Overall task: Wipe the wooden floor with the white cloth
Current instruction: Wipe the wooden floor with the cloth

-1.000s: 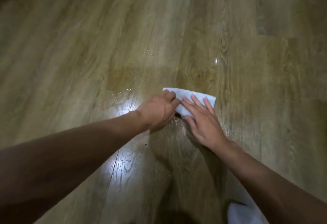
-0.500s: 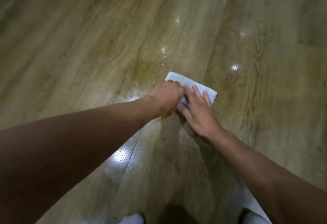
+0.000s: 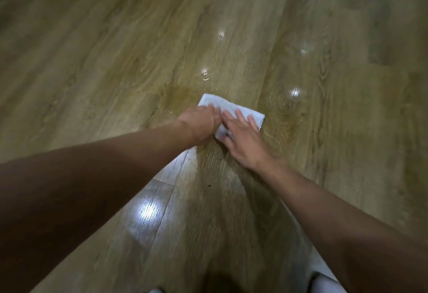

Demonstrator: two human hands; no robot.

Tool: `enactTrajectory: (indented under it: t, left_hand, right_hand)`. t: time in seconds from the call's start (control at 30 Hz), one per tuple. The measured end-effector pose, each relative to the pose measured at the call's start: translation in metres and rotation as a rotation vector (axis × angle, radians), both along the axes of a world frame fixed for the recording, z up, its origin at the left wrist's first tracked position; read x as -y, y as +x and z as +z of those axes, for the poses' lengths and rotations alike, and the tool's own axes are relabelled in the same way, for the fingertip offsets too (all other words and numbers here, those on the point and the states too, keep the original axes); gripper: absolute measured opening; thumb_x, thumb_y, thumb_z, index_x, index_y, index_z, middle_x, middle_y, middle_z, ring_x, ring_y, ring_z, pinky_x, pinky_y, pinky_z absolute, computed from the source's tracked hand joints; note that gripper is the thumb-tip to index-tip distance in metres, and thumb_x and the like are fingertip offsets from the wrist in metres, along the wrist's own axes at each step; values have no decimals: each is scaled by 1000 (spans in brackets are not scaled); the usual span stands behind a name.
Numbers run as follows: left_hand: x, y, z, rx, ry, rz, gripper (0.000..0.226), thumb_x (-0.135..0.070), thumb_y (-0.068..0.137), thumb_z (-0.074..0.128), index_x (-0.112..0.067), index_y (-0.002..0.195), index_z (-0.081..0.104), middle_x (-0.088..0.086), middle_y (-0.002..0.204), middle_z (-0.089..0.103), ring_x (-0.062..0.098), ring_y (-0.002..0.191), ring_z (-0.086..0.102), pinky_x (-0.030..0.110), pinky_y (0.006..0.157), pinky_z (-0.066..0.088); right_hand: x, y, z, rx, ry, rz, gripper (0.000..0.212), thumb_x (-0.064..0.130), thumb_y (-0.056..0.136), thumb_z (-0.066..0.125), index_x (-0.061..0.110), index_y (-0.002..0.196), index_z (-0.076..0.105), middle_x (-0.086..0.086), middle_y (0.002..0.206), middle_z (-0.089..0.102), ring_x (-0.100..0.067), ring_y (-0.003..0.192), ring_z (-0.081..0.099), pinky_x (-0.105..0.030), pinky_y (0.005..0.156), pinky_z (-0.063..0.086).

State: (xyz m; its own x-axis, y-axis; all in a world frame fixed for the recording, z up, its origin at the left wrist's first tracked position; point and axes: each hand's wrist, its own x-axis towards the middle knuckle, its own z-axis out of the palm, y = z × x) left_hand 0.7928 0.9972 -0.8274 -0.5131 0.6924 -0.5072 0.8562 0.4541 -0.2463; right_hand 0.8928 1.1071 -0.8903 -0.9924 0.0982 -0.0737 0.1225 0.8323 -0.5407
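A folded white cloth (image 3: 222,102) lies flat on the wooden floor (image 3: 115,61), a little above the middle of the view. My left hand (image 3: 201,123) covers the cloth's left part with bent fingers that hold it; motion blur hides the fingertips. My right hand (image 3: 243,139) lies flat on the cloth's right part, fingers straight and spread, pressing it down. The two hands touch each other over the cloth. A darker wet patch (image 3: 183,93) sits right at the cloth's far left edge.
Small shiny water drops (image 3: 205,72) dot the boards beyond the cloth. A bright light reflection (image 3: 148,211) shows on the floor below my left arm. Something white (image 3: 324,281) is at the bottom edge, near my right arm.
Both hands have slid the cloth forward and slightly left across the boards, up to the wet patch. The right hand stays flat on the cloth and the left stays bent over it.
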Motion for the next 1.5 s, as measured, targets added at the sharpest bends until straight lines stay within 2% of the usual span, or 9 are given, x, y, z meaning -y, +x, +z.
enactTrajectory:
  t: [0.27,0.43,0.6,0.73,0.9,1.03,1.23,1.37,1.5]
  left_hand:
    - [2,-11,-15,55,27,113,65,-20,102,37,2,148,-2,25,156,0,35,145,9,43,114,22]
    - [-16,-46,8,59,47,168,52,-40,92,52,-14,137,44,17,132,49,34,117,53,41,92,45]
    - [-3,-3,8,-3,89,8,43,-37,91,51,-15,128,51,11,121,59,30,111,57,35,83,45]
    - [13,8,-2,-62,-16,-29,49,-15,101,33,1,145,23,26,151,26,39,138,30,42,107,32]
    - [4,-47,2,-56,-16,88,56,-14,101,38,7,146,14,30,152,17,39,139,27,41,110,28]
    - [15,-56,3,40,166,229,54,-31,96,44,-2,141,37,23,144,39,37,125,47,41,100,40]
    - [43,-17,-11,-46,410,-70,37,-44,88,50,-13,101,65,10,98,70,32,89,67,32,67,42]
    - [31,-39,-19,-22,466,38,36,-36,95,45,-12,119,55,11,120,60,32,105,62,39,79,48]
    - [10,-69,-22,188,463,29,44,-21,94,43,-7,136,39,12,149,34,29,137,35,43,104,36]
  right_hand:
    - [-32,-33,2,65,91,53,48,28,103,35,23,150,26,4,159,21,-17,148,9,-36,118,3]
    - [6,-67,7,94,-91,-78,60,8,95,38,23,151,22,2,159,21,-22,149,3,-39,117,-8]
    - [-3,-15,4,-21,-127,48,57,1,92,40,19,146,34,1,154,32,-19,148,13,-33,118,-2]
    - [-16,-20,9,11,-60,51,41,14,99,43,20,140,46,3,153,34,-17,147,17,-34,117,5]
    - [-6,-96,13,213,36,35,51,19,100,38,22,149,26,3,161,13,-23,149,3,-41,118,-1]
    - [14,-88,12,154,9,-4,57,17,97,41,22,150,24,2,160,16,-23,149,3,-41,118,-4]
    - [15,-28,2,5,115,132,54,42,92,52,20,140,40,4,154,32,-19,147,15,-41,119,8]
    - [17,-53,0,-14,184,-37,47,41,94,50,26,137,39,5,157,25,-14,148,12,-34,111,13]
    - [24,-68,-2,-75,134,-271,41,34,96,47,22,135,45,2,143,48,-18,140,33,-36,105,22]
